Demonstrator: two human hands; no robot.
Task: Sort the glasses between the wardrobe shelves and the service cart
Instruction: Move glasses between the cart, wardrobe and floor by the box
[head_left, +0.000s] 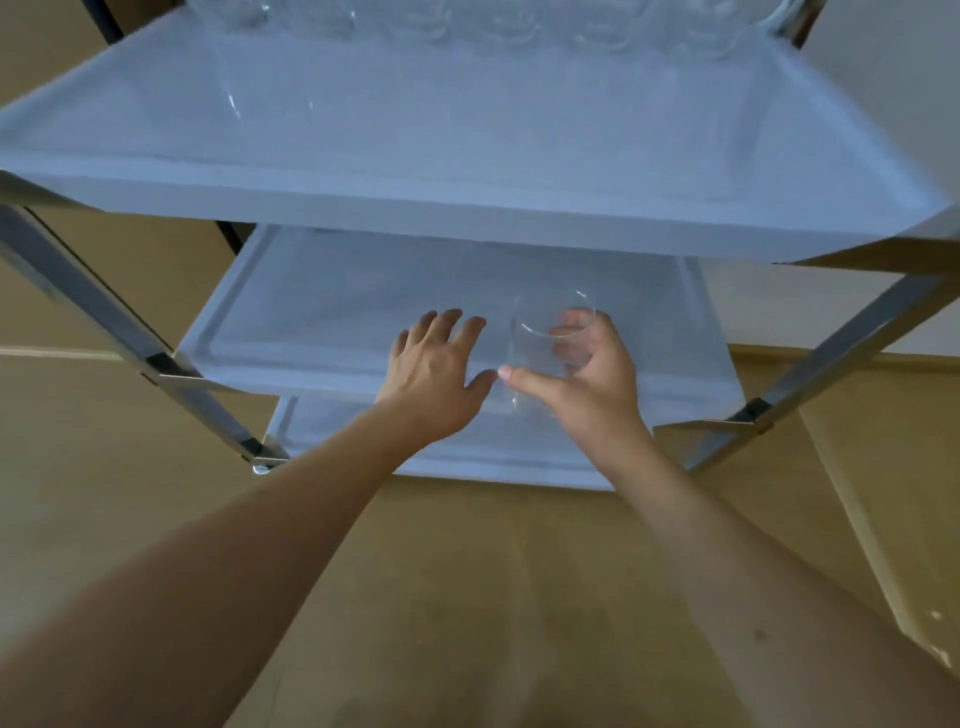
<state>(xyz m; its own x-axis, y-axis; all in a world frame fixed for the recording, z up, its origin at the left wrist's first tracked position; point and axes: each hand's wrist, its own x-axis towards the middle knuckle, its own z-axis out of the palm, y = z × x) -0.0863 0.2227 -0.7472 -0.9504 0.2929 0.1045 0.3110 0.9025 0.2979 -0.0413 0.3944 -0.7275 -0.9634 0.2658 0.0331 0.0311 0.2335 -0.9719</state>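
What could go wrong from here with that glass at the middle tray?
1. The right hand grips the clear glass near the middle tray's front edge; set down there, it might tip off.
2. The top tray overhangs the hands; lifting could knock the glass against it.
3. The open left hand is close beside the glass and could bump it.
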